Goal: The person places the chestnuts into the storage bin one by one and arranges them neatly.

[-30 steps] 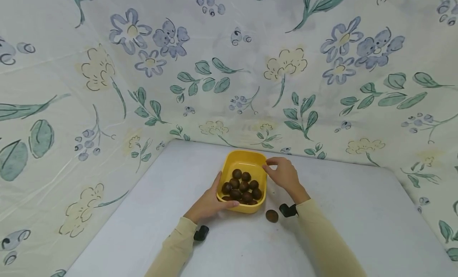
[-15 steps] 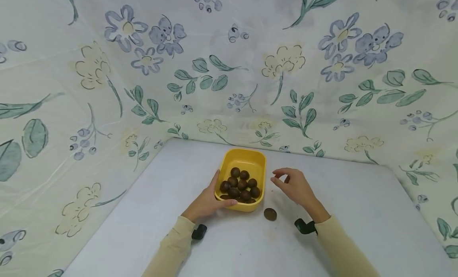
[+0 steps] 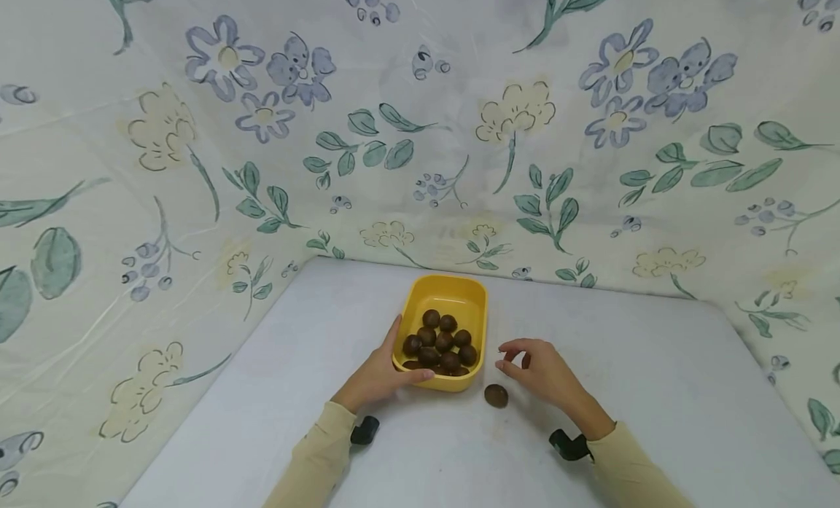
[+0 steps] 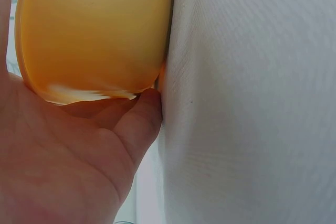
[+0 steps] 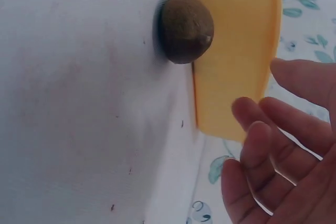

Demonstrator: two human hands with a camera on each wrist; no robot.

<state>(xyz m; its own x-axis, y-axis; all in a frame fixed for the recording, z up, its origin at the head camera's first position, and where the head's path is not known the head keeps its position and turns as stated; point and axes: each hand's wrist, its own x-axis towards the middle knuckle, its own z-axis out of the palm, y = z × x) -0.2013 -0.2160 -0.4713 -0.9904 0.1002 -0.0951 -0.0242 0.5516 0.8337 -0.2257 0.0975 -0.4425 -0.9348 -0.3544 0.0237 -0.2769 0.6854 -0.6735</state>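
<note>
A yellow plastic container sits on the table, and several brown chestnuts are heaped toward its near end. My left hand holds the container at its near left corner, the thumb lying along the near rim. In the left wrist view fingers curl against the container's wall. One loose chestnut lies on the table by the container's near right corner. My right hand hovers right of the container, just beyond that chestnut. Its fingers are loosely bent and hold nothing; the right wrist view shows a gap to the chestnut.
The white tabletop extends on both sides of the container. A floral-patterned sheet rises behind and at the sides of the table. Small dark wrist cameras are worn at both wrists. Tiny dark specks dot the table.
My right hand has moved from the container's right rim, out to the right and then toward me, nearer the loose chestnut. The left hand keeps its hold on the container.
</note>
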